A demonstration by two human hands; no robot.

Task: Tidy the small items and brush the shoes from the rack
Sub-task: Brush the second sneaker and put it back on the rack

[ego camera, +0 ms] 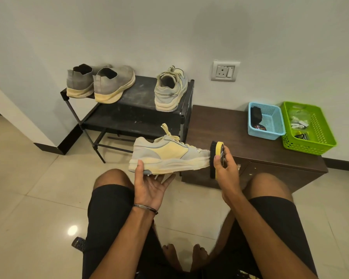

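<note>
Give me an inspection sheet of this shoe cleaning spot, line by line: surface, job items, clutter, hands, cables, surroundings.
Surface: glossy tiled floor; dark wooden bench beside a dusty black shoe rack.
Job's things: cream sneaker held up sideways; brush with bristles at its toe; matching sneaker and grey pair on the rack's top shelf.
Clutter: blue basket and green basket of small items on the bench; remote-like object on the floor.
Hands: left hand holds the sneaker from under the sole; right hand grips the brush.
Cables: nothing seen.
Surroundings: white wall, wall socket.
</note>
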